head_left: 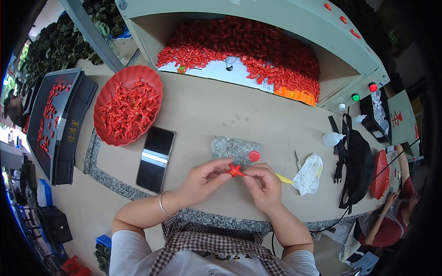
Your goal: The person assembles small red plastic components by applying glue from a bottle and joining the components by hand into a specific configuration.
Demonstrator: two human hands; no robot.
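Between my two hands is a small, glossy red moulded figure (235, 170) with several short limbs. My left hand (202, 180) pinches its left side between thumb and fingers. The fingertips of my right hand (264, 186) are closed on its right end. Just beyond my fingers lies a grey speckled stone slab (232, 143), with a round red cap (253, 156) at its right. A yellow pointed thing (284, 179) shows beside my right hand; its other end is hidden by the hand.
A scalloped red bowl (159, 87) heaped with similar red pieces stands left, near a phone (155, 158) and a dark crate (69, 138). A crumpled white cloth (308, 174), a squeeze bottle (332, 139) and a black bag (359, 161) lie right. A booth (340, 76) full of red pieces stands behind.
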